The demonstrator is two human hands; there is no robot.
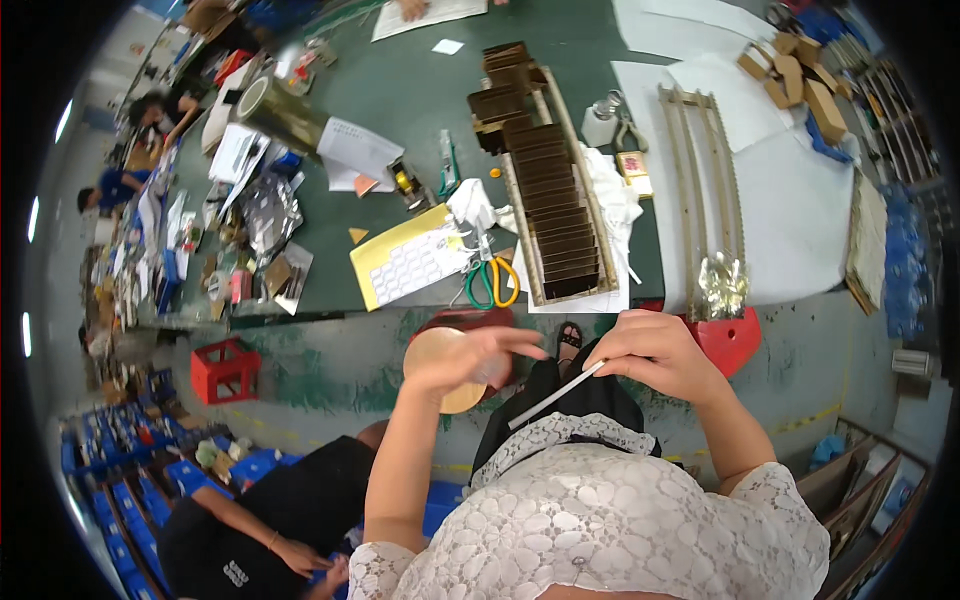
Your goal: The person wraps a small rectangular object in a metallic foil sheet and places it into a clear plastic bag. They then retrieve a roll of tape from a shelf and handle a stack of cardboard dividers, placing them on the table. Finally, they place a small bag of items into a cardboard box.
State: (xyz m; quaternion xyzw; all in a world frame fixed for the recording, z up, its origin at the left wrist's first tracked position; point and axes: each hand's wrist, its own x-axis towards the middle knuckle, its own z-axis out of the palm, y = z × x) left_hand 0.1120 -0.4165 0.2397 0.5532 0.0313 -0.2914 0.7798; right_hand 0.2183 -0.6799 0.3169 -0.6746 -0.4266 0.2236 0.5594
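My right hand [652, 350] pinches one end of a thin, straight white strip [555, 397]. The strip slants down to the left over my lap; whether it is a narrow bar or a sheet seen edge-on, I cannot tell. My left hand [468, 362] hovers to the left of it, empty, with fingers stretched out and partly blurred. Below that hand is a round tan disc-like top [460, 399], partly covered by it. In front of me on the green table [400, 120] stands a long rack [560, 215] with a row of upright brown plates.
Near the table edge lie green- and yellow-handled scissors [490, 283] and a yellow-backed sheet of labels [410, 258]. A slatted frame [705, 190] rests on white paper at right. Red stools [728, 340] stand below the table. Another person [270, 510] is at lower left.
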